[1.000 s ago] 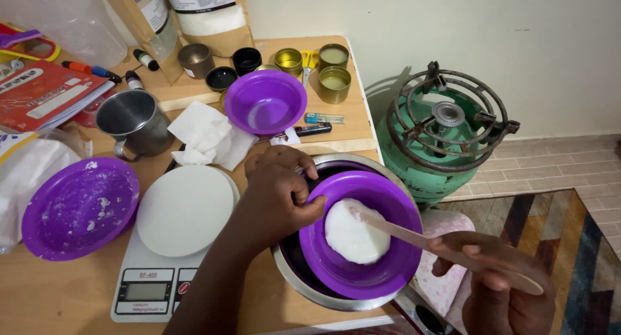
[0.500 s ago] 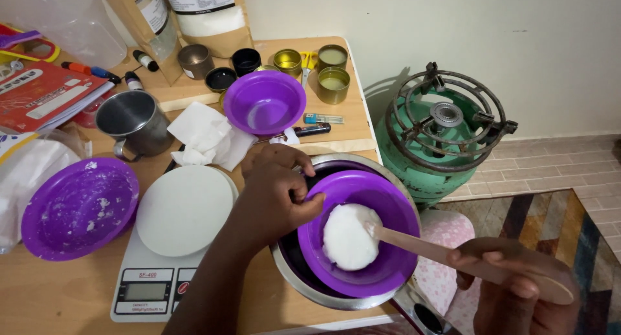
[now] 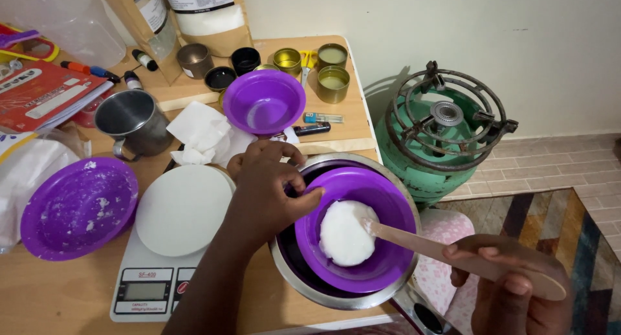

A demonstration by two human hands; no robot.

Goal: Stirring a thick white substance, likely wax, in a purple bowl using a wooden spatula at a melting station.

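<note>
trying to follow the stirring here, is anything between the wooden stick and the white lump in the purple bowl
Nothing visible. The right hand holds the wooden stick, whose tip already touches the white lump. The left hand grips the purple bowl at its rim, off to the side.

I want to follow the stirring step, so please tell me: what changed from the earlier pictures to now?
The wooden stick in the right hand swung lower, so its tip moved from the far side of the white lump to its right edge. The purple bowl shifted slightly left inside the steel pot. The left hand stays gripping the bowl's rim; the scale and the other table items are unchanged.
</note>
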